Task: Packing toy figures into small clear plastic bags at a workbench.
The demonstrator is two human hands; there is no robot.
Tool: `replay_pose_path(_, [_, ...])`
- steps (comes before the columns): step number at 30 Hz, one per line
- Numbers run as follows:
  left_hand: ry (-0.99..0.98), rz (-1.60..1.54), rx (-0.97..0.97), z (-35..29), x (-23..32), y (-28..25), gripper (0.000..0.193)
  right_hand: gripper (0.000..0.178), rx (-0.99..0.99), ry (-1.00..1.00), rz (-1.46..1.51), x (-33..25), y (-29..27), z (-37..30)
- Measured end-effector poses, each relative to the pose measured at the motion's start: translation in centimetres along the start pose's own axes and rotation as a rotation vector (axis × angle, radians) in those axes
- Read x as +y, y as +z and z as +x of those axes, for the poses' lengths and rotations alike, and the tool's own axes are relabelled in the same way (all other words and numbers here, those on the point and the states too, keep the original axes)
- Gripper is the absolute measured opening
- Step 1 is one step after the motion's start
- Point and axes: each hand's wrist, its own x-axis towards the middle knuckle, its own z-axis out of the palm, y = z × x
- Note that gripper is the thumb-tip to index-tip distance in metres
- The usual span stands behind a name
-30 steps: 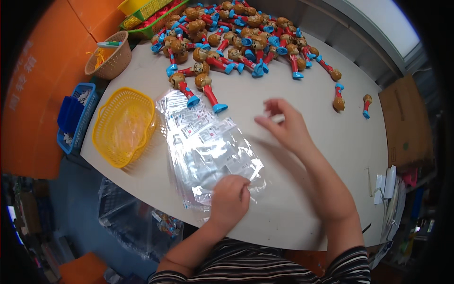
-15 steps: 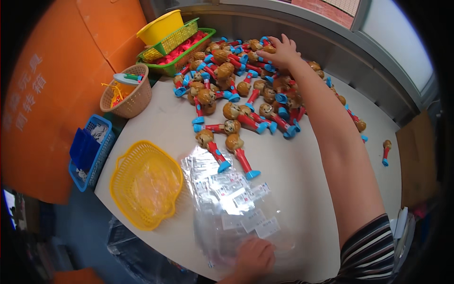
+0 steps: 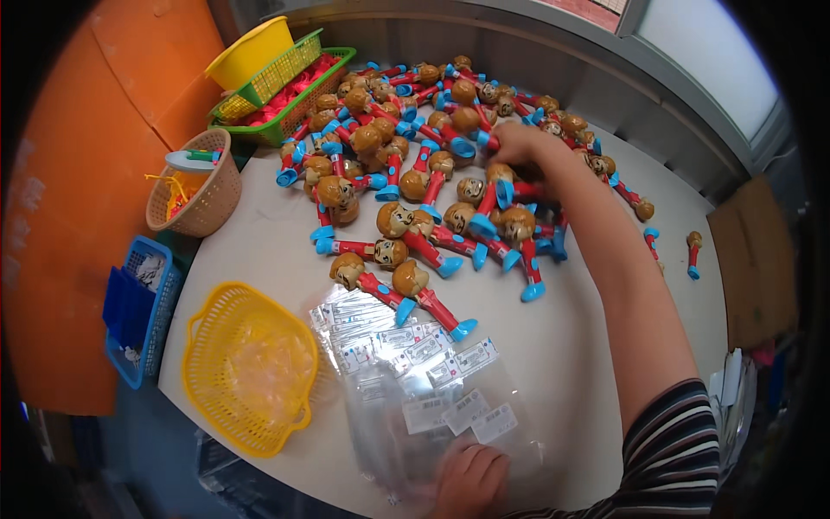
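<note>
Right grip [image 3: 517,145], head view, sits among brown-headed, red-bodied, blue-footed plastic figures [image 3: 369,138] heaped upper centre; I cannot tell if it holds one. Tugging could tumble neighbours. My left hand [image 3: 473,478], closure unclear, could skew clear, white-labelled plastic bags [image 3: 425,413], lower centre.
</note>
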Motion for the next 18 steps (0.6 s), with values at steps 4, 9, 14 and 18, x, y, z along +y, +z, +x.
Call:
replay_pose_path(4, [0.042,-0.060,-0.024,0.0,0.4,-0.3,0.017,0.046,0.042,-0.007,-0.121,-1.1,1.9,-8.3])
replay_pose_path(9, [0.008,-0.004,0.073,-0.7,1.4,0.7,0.019,0.039,0.337,-0.142,-0.076,0.1,4.9,-18.5])
replay_pose_path(14, [-0.041,0.106,0.173,-1.1,1.2,0.6,0.018,0.034,0.539,0.186,0.812,-9.2,2.9,-32.4])
replay_pose_path(18, [-0.089,0.153,0.131,-1.2,2.6,0.2,0.015,0.043,0.422,0.142,1.018,-14.4,8.3,-42.0])
